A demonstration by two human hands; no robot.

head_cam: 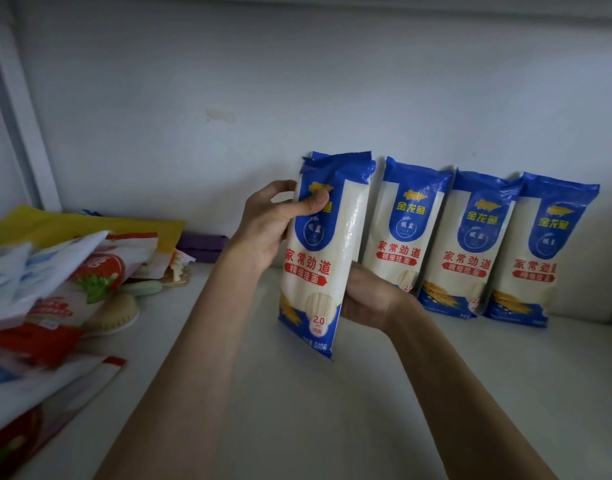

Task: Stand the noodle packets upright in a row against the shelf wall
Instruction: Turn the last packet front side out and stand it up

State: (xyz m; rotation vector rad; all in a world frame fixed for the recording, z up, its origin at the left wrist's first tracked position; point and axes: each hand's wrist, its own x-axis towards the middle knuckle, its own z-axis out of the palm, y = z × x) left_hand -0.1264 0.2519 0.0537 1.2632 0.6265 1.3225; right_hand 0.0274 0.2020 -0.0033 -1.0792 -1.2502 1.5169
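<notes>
Both hands are gripping one blue-and-white noodle packet [323, 252], holding it upright and slightly tilted, clear of the shelf floor [297, 393]. The left hand [276, 223] is clamping its upper left edge, thumb across the front; the right hand [366, 299] is wrapping its lower right side from behind. Three matching packets [405, 226] [467, 247] [536, 251] are standing in a row, leaning against the back wall [297, 98] toward the shelf's right end. A heap of other food bags [55, 278] is lying at the left edge.
</notes>
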